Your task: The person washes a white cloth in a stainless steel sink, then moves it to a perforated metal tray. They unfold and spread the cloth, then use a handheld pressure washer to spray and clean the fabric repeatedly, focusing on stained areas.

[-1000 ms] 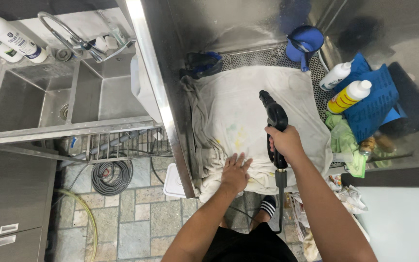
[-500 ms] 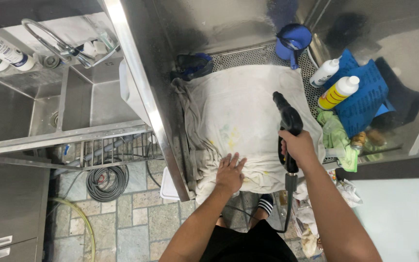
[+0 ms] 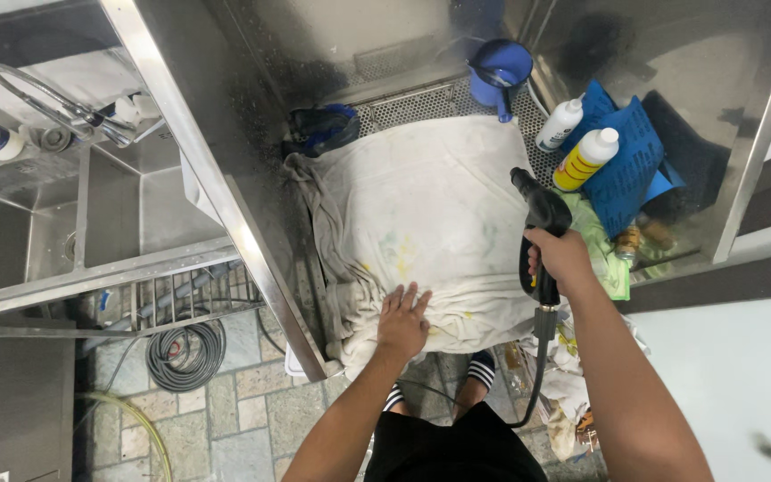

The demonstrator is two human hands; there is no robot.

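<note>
A stained white cloth (image 3: 430,205) lies spread over a perforated steel work surface (image 3: 403,105) inside a stainless booth. My left hand (image 3: 403,317) rests flat on the cloth's near edge, fingers apart. My right hand (image 3: 559,259) grips the handle of a black spray gun (image 3: 537,219), its nozzle pointing away from me over the cloth's right side. A black hose (image 3: 537,370) hangs down from the gun's base.
A white bottle (image 3: 559,123) and a yellow bottle (image 3: 586,159) stand at the right by blue cloths (image 3: 631,161). A blue jug (image 3: 501,64) sits at the back. A steel sink (image 3: 91,223) with a faucet is at the left, a coiled hose (image 3: 185,353) on the tiled floor.
My right hand and the spray gun have shifted rightward, toward the cloth's right edge. My left hand stays pressed on the cloth's near edge.
</note>
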